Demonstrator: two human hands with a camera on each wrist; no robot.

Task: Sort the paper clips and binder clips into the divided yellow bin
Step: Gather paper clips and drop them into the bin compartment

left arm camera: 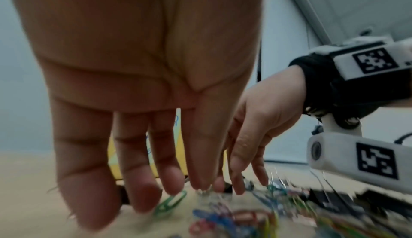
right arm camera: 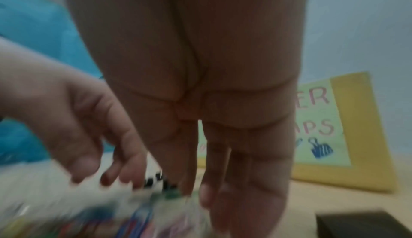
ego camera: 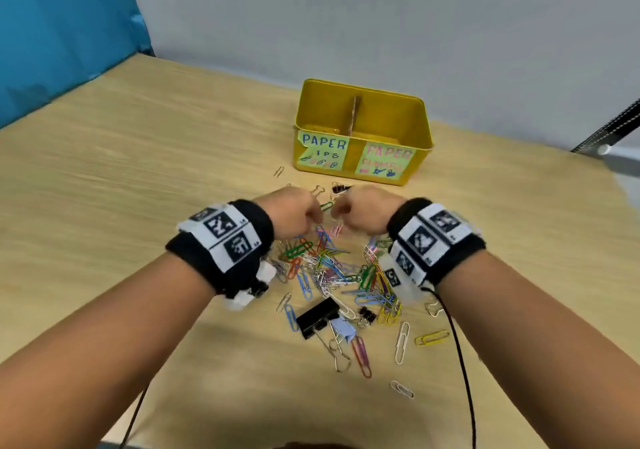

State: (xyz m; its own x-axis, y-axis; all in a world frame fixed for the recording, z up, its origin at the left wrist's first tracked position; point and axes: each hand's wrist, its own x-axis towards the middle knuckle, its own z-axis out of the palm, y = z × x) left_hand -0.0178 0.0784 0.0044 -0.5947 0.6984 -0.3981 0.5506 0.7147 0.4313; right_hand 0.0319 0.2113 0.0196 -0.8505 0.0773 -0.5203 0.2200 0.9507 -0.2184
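The yellow bin [ego camera: 420, 126] stands at the back of the desk, split by a cardboard divider [ego camera: 354, 116]. Its front labels read PAPER CLIPS on the left and PAPER CLAMPS [right arm camera: 321, 116] on the right. A heap of coloured paper clips [ego camera: 332, 265] lies in front of it. A large black binder clip [ego camera: 317, 317] and a small one [ego camera: 367, 314] sit at the heap's near side. Another small black binder clip [ego camera: 341, 189] lies near the bin. My left hand [ego camera: 316, 219] and right hand [ego camera: 337, 214] hang side by side over the heap's far edge. Their fingers point straight down onto the clips. A green paper clip [left arm camera: 171, 201] lies under my left fingers [left arm camera: 142, 197].
Single paper clips lie scattered on the wooden desk [ego camera: 138, 171], one to the left of the bin [ego camera: 278, 171] and several towards me. A blue panel [ego camera: 52, 33] borders the desk on the left. Cables hang from both wrist bands.
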